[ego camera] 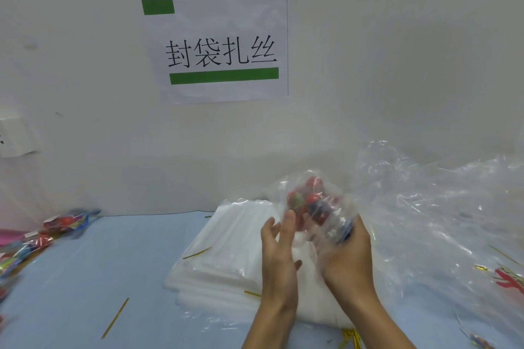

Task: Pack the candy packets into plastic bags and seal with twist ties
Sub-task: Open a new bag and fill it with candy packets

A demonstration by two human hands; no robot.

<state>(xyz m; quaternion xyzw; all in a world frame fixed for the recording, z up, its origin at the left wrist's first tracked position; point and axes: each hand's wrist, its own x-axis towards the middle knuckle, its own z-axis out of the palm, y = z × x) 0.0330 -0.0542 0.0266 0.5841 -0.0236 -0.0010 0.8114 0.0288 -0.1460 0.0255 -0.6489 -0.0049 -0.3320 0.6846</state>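
Above table (85, 278), bagged candy (307, 204) between hands' grip.

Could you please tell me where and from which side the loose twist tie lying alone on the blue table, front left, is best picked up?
Pinch the twist tie near its middle, coming straight down from above. It lies flat and thin on the bare table, running diagonally, so fingertips should probably close across its width.

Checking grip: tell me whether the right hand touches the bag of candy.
Touching. The head view shows the right hand gripping the bag of candy.
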